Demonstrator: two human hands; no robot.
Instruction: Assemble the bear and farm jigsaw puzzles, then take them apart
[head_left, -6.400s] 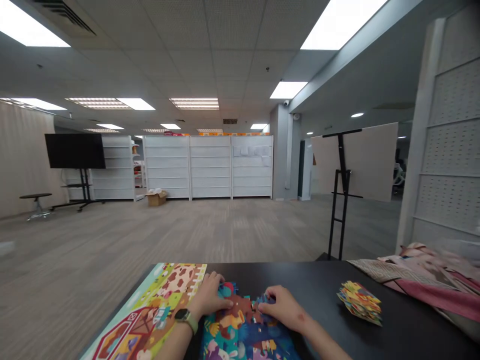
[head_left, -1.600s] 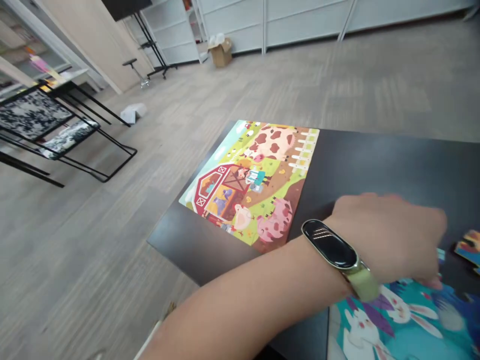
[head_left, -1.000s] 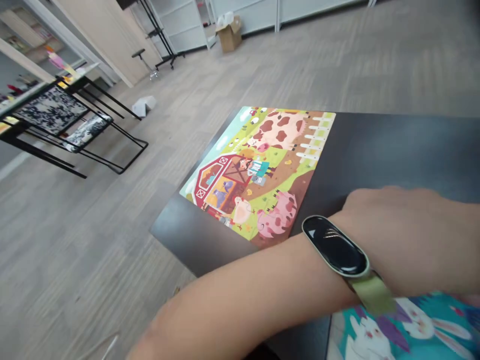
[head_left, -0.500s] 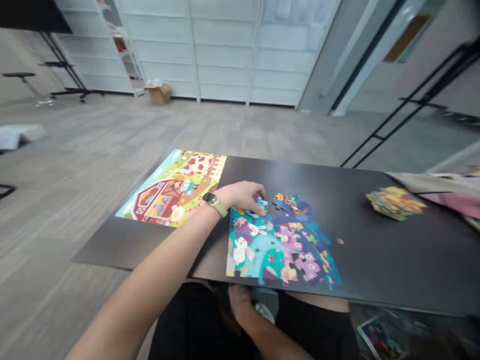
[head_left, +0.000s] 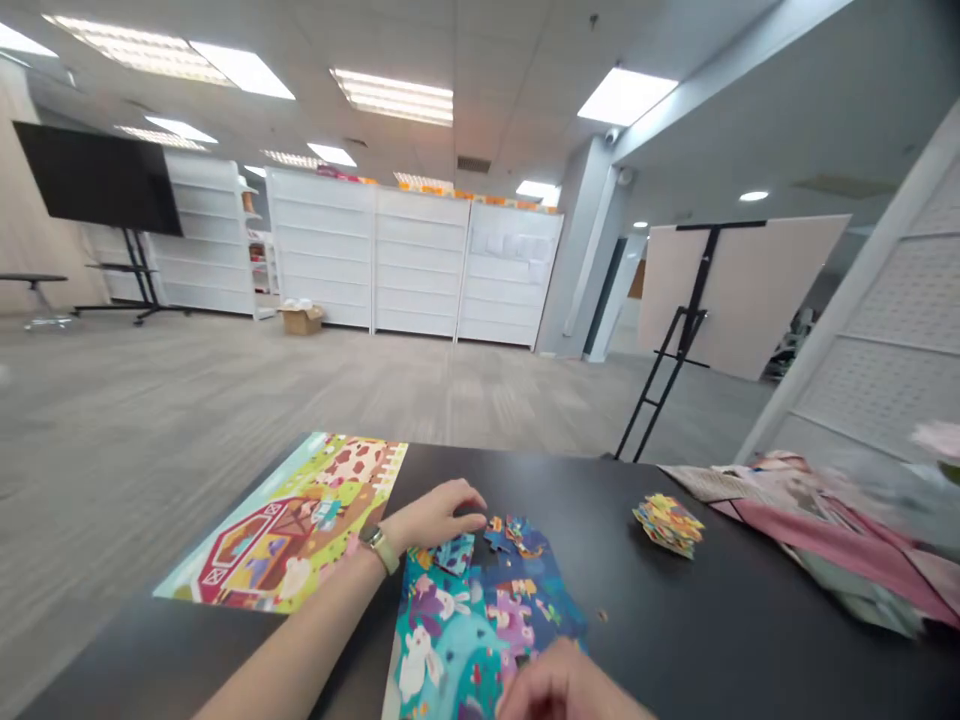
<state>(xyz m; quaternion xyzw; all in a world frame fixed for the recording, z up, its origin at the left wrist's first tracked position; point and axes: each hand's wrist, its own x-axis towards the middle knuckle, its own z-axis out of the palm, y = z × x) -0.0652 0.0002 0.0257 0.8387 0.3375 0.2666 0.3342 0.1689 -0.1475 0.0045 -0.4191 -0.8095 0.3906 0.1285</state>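
A partly assembled jigsaw puzzle (head_left: 450,650) with rabbits and purple figures on blue and teal lies near the front of the dark table. My left hand (head_left: 442,512), with a watch on its wrist, hovers by the puzzle's upper left edge, thumb and fingers apart. Just below it, several loose puzzle pieces (head_left: 454,554) lie at that edge. More joined pieces (head_left: 517,536) sit at the top right. Over the puzzle's lower right is my right hand (head_left: 566,685), its fingers curled together and blurred; whatever they hold is hidden.
A finished farm puzzle (head_left: 277,540) lies at the left. To the right are a pile of puzzle pieces (head_left: 670,524) and a single small piece (head_left: 602,616). Folded cloth (head_left: 832,530) covers the table's right end. A black easel stand (head_left: 675,350) rises behind the table.
The view has tilted up. My right hand has come up from below the table edge to the puzzle. The left hand has lifted slightly off the loose pieces.
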